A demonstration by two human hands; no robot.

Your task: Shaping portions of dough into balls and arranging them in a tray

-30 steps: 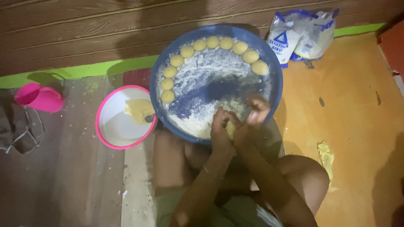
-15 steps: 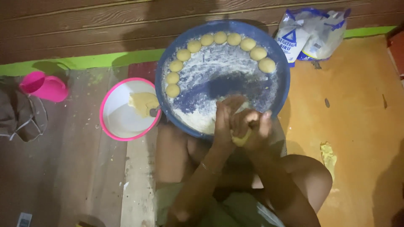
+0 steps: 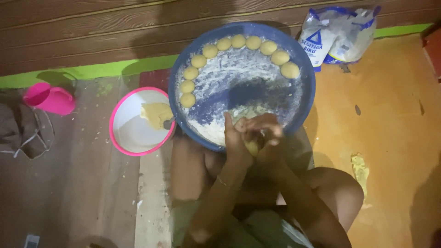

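While the person sat on the floor with knees drawn up, both hands met over the near rim of a wide blue basin (image 3: 308,98); the left hand (image 3: 236,138) stood upright with its fingers curled inward, and the right hand (image 3: 268,133) lay cupped against it from the other side; between the two palms sat a small pale lump of dough (image 3: 252,147), pressed on both sides by the closed fingers, only its lower edge showing; how tightly it was squeezed could not be told. The basin's floor was dusted with white flour, rubbed thin at the middle so the blue showed through; along its far and left wall ran a curved row of dough balls (image 3: 238,42), round and yellowish, set just beside one another. Touching the basin on the left stood a white bowl with a pink rim (image 3: 120,140), holding a larger block of the same yellow dough (image 3: 155,114) at its right side. Farther left, well apart, a pink cup (image 3: 48,98) lay by the green strip at the foot of the wooden wall; beyond the basin to the right, a white and blue plastic bag (image 3: 337,34) leaned against that wall.
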